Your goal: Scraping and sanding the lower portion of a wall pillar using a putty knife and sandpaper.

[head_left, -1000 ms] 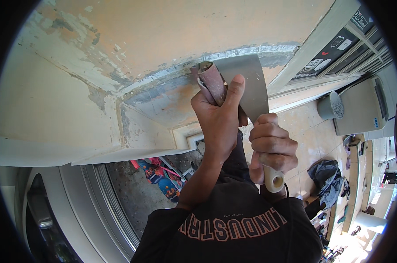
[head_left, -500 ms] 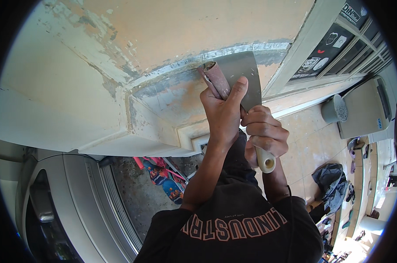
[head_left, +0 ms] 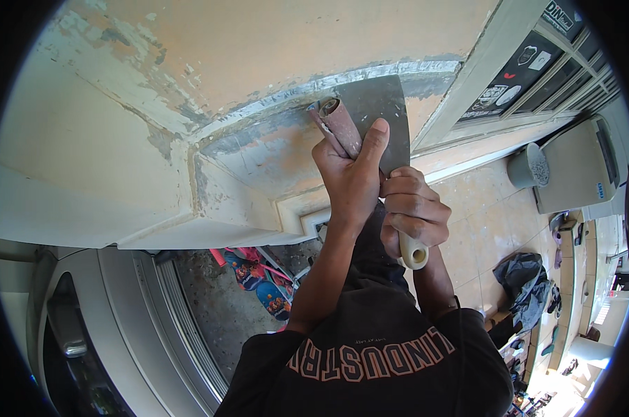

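Note:
My left hand is closed round a rolled piece of reddish, worn sandpaper, its thumb lying on the broad grey blade of a putty knife. My right hand grips that knife's cream handle, just below and right of the left. The blade's top lies at a pale, patchy horizontal seam in the peach wall, which has grey filler and flaking paint. Whether the edge touches the wall I cannot tell.
A barred window is at upper right, above a bucket and pale bin. A black bag and footwear on steps sit right. A grey car and pink-blue child's item are lower left.
My right hand and the knife have moved up and leftward, closer to my left hand. The blade now sits higher and further left; both grips look the same.

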